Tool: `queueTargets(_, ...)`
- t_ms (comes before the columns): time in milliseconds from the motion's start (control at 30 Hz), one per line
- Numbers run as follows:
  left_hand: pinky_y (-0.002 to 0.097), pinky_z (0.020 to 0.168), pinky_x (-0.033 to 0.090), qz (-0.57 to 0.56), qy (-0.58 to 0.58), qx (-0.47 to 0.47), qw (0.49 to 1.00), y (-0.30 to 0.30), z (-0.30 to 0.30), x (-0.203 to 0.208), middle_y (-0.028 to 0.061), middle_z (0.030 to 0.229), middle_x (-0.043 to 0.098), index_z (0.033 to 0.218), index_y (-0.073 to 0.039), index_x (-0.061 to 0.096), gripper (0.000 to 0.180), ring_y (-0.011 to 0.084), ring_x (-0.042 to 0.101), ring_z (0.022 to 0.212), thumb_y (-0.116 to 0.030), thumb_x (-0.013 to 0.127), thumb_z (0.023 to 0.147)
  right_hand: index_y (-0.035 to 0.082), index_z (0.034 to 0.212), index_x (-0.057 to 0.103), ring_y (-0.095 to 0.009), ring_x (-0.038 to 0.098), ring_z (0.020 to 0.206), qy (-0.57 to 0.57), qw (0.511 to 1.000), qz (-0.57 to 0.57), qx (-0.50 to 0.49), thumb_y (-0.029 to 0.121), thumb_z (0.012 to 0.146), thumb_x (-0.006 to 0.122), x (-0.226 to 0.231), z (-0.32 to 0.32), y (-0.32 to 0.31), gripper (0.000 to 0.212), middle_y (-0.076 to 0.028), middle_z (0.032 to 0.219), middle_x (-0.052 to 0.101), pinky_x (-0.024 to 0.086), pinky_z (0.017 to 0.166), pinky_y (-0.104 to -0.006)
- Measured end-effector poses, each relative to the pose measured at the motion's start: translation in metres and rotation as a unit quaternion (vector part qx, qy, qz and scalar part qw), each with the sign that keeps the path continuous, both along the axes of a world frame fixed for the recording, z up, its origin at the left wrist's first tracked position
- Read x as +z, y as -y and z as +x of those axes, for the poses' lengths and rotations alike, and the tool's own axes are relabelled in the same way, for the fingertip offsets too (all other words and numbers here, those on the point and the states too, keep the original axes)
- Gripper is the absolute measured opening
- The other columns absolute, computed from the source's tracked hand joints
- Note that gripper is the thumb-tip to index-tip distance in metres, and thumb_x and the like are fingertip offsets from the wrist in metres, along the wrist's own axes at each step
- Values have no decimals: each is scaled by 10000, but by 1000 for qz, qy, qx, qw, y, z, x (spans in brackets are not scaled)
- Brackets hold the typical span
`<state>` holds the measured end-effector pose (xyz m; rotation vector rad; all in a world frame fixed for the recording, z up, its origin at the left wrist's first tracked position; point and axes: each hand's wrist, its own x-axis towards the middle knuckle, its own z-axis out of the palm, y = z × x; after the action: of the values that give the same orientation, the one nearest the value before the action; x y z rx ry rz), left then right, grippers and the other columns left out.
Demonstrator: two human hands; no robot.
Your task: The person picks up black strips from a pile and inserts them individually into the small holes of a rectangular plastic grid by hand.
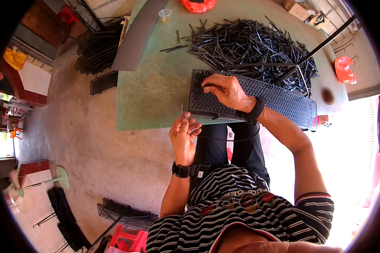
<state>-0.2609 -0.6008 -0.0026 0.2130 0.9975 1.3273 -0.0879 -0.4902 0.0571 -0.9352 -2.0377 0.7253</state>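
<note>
Perforated tray (274,98): lies at near edge of green table (150,99), beside heaped black strips (249,44); pinches slim piece (182,108) in left hand (183,135); curls right hand (229,89) over tray, can't tell whether gripping

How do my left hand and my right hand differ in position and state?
Your left hand is by the table's near edge; your right hand is over the black perforated tray. The left hand points away from your body, pinching a thin grey piece; the right hand points leftward, its grip unclear. Both are bare with dark wrist bands.
</note>
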Motion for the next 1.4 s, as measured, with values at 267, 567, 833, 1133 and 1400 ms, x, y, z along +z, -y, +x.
queueTargets(267, 316, 604, 499, -8, 6, 4, 1000, 0, 2, 3, 66, 811, 620, 1028, -42, 593, 173, 218, 633, 704, -138, 560, 888, -15, 898, 624, -239, 623, 660, 2, 1000, -1, 9, -1, 770, 615, -8, -2, -2, 130, -129, 798, 630, 479, 568, -306)
queueTargets(567, 319, 600, 503, -5, 7, 5, 1000, 1, 2, 2, 67, 806, 620, 1028, -40, 594, 175, 217, 631, 698, -134, 566, 883, -29, 896, 607, -240, 613, 643, 23, 997, -45, 65, 0, 776, 593, 3, 0, -12, 123, -141, 761, 619, 476, 586, -318)
queueTargets(833, 318, 595, 507, -2, 10, 4, 1000, 1, 1, 0, 71, 803, 621, 1021, -38, 594, 170, 218, 630, 691, -133, 565, 883, -44, 919, 613, -152, 659, 709, 22, 993, -105, 42, 15, 826, 579, 6, 4, -15, 116, -114, 745, 652, 514, 630, -249)
queueTargets(1133, 319, 590, 510, -6, 14, 1, 1000, 1, 3, 3, 74, 802, 621, 1021, -33, 593, 168, 219, 632, 693, -124, 559, 884, -47, 922, 622, -134, 659, 712, -4, 987, -161, 7, 16, 835, 574, 2, -2, -19, 118, -103, 718, 656, 514, 625, -245)
queueTargets(1400, 322, 597, 509, -15, 7, -3, 1000, 1, 4, 4, 72, 798, 616, 1033, -32, 591, 177, 221, 634, 702, -121, 556, 884, -28, 938, 615, -211, 652, 677, -8, 993, -114, -4, 12, 799, 577, -3, -5, -13, 149, -157, 770, 647, 504, 603, -296)
